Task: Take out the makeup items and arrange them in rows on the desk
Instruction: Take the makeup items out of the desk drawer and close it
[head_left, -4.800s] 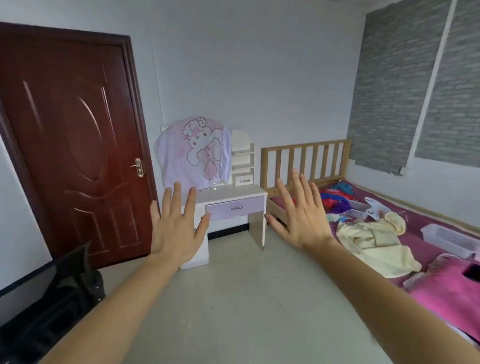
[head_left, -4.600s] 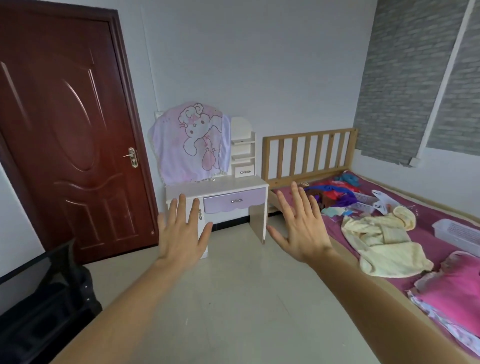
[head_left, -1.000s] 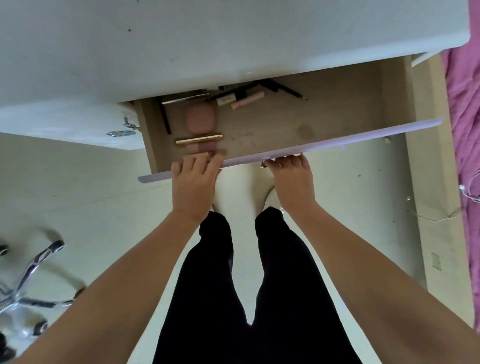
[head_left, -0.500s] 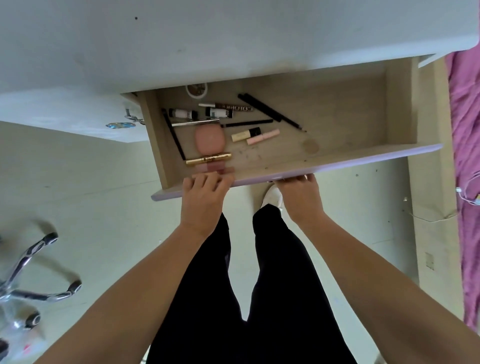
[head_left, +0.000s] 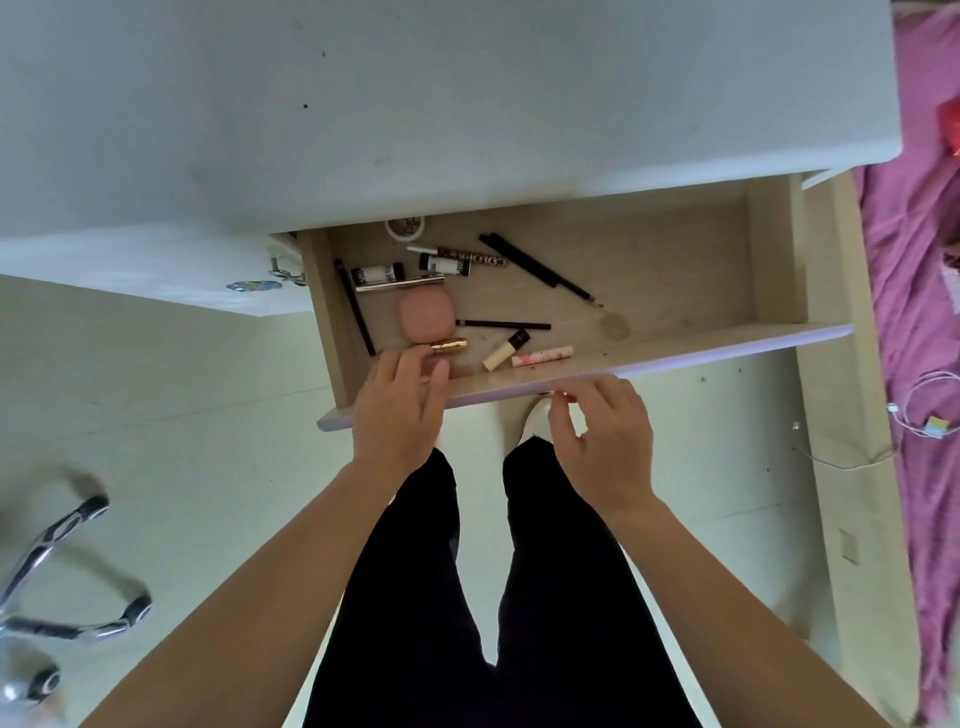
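The left hand (head_left: 400, 410) hides 1 end of the gold tube (head_left: 450, 344), the desk top (head_left: 415, 104) covers half the round jar (head_left: 405, 228), and the blurred chair base (head_left: 62, 597) runs off the left edge.

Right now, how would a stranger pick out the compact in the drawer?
Find the open drawer under the white desk. At its left end lies the compact. It is the only wide pink rounded square among thin tubes and pencils.

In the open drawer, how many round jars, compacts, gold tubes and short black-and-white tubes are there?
Round jar: 1
Pink compact: 1
Gold tube: 1
Black-and-white tubes: 2
Total: 5
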